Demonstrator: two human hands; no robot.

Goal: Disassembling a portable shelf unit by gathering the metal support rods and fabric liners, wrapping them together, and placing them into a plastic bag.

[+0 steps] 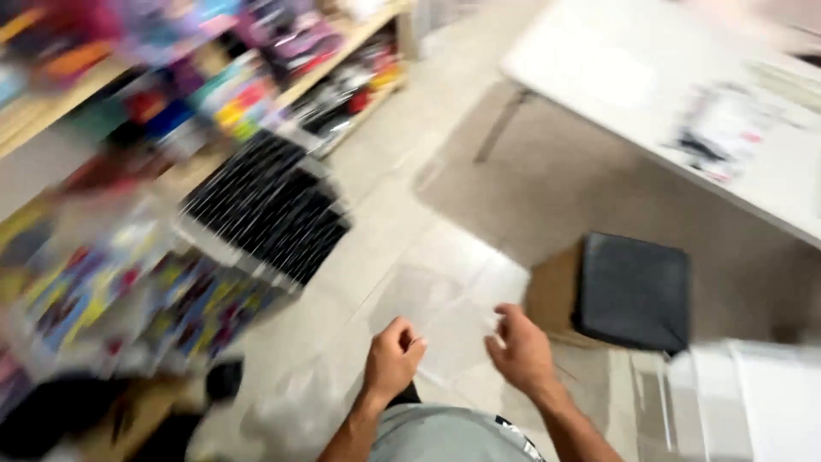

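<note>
The picture is motion-blurred. My left hand (393, 355) is low in the middle, curled into a fist. My right hand (522, 351) is just to its right, with its fingers bent and pinching upward. Between and above them hangs a faint clear plastic sleeve (445, 308), with the pale floor tiles showing through it. Each hand seems to grip one lower edge of it. My grey shorts (436, 436) show at the bottom edge.
Wooden shelves (51, 103) on the left hold colourful packaged goods, and a black rack (269, 205) holds thin dark items. A wooden stool with a dark cushion (633, 291) stands to the right of my hands. A white table (650, 77) with papers is at the upper right, and a white box (753, 402) at the lower right.
</note>
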